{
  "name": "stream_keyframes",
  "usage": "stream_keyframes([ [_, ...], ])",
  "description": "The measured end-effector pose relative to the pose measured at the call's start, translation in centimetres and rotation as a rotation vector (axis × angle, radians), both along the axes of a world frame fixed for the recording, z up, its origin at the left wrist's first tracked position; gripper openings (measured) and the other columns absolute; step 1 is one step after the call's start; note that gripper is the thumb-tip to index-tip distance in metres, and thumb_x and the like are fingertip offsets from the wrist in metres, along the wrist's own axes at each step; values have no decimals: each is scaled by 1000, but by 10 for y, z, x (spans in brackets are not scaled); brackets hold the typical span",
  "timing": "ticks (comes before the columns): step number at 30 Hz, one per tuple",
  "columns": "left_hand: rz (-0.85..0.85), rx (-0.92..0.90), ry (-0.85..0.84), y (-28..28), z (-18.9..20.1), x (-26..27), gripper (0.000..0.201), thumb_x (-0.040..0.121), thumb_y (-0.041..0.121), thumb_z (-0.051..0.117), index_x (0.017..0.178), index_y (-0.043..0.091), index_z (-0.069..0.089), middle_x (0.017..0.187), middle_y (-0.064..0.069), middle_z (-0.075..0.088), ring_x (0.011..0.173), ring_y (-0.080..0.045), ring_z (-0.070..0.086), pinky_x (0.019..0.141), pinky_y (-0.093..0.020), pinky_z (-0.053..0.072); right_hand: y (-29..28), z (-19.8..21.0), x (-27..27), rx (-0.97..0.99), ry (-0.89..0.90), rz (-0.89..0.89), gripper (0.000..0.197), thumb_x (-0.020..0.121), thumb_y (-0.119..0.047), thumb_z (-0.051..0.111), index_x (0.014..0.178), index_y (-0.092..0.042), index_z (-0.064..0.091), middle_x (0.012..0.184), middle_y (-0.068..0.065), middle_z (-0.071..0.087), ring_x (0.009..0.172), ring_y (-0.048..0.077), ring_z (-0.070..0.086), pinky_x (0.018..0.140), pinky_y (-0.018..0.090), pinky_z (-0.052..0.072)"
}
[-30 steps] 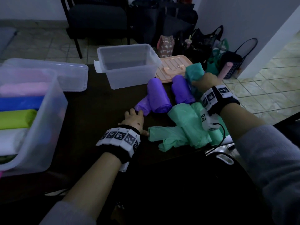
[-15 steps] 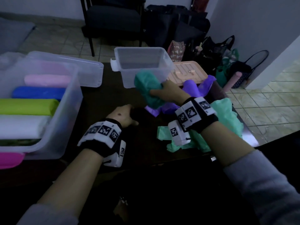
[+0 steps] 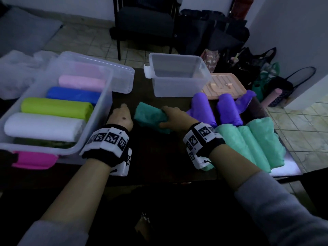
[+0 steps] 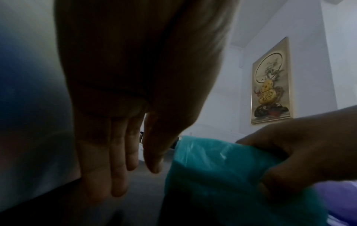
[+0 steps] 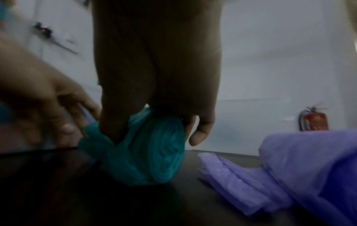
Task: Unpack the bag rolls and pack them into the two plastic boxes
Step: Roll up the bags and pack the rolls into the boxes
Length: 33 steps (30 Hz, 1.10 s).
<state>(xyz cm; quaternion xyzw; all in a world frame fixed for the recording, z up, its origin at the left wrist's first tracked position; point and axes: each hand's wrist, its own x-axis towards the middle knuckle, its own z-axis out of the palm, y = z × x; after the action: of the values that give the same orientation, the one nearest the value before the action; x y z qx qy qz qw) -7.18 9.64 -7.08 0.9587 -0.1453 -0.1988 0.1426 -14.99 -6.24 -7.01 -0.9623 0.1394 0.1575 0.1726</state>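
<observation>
My right hand grips a teal bag roll low over the dark table, between the two boxes. My left hand hovers just left of the roll with its fingers straight and holds nothing. The large clear box at the left holds pink, blue, lime and white rolls. A smaller clear box stands empty at the back centre. Two purple rolls and a mint green pack of rolls lie at the right.
A clear lid lies behind the large box and a peach lid behind the purple rolls. A pink clip sits at the large box's front. A chair and bags stand on the floor beyond the table's far edge.
My right hand picked up the teal roll at the right and carried it left and down to the table's middle. The left hand drew back towards the large box.
</observation>
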Motion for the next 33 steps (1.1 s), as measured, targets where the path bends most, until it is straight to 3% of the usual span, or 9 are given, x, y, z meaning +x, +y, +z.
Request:
stream_keyframes([
  [3,74,0,-10,-2,-3,2,45,93,1,42,137,7,37,133,-19,44,122,-35,45,97,-46,40,10,-3,0,-241,-104,122,58,84,-33,64,133,-14,38,134,9,45,124,28,39,101,46,35],
  [6,101,5,-21,0,-4,3,41,93,1,43,134,5,41,133,-19,46,122,-35,46,95,-45,41,18,-5,-1,-323,-148,184,64,81,-30,67,134,-15,35,135,9,41,126,28,37,102,45,36],
  [11,53,28,-71,4,-5,-1,35,93,-2,43,127,-2,50,129,-23,50,119,-37,50,93,-41,43,23,8,-4,-135,-32,93,61,78,-53,64,123,-19,42,130,7,43,123,27,36,99,45,30],
  [15,54,31,-64,3,-2,1,33,92,-2,44,124,-3,54,128,-23,52,119,-36,50,92,-40,44,28,22,7,-64,32,146,38,88,-36,59,116,-13,47,123,9,53,113,27,50,98,44,38],
  [18,51,30,-47,1,-2,5,30,94,3,47,122,-2,56,127,-21,54,118,-34,52,90,-39,45,38,19,8,-54,69,174,56,78,-34,71,122,-11,46,123,11,50,112,28,49,95,43,43],
  [21,41,-24,37,-2,-4,12,30,94,19,54,115,-2,61,120,-19,59,111,-34,55,84,-37,45,50,6,1,-117,20,216,69,74,-33,74,128,-7,40,126,15,45,117,32,45,94,40,40],
  [25,-9,-70,189,-11,-2,13,48,84,39,65,108,-3,64,112,-19,63,104,-33,61,83,-35,47,60,-11,-16,-139,-117,238,69,75,-33,74,127,-7,38,126,13,48,118,30,47,94,39,38],
  [29,-62,-73,189,-18,-6,7,44,90,27,59,119,-4,57,124,-20,58,116,-32,54,92,-34,42,72,-20,-29,-259,-120,278,66,79,-32,68,133,-9,37,129,11,40,119,29,41,96,43,36],
  [33,-86,-236,321,-20,-6,12,38,87,26,65,118,3,59,117,-13,61,110,-28,57,95,-33,46,74,-20,-34,-293,-148,311,55,86,-24,59,131,-6,32,132,12,44,118,31,47,95,44,36],
])
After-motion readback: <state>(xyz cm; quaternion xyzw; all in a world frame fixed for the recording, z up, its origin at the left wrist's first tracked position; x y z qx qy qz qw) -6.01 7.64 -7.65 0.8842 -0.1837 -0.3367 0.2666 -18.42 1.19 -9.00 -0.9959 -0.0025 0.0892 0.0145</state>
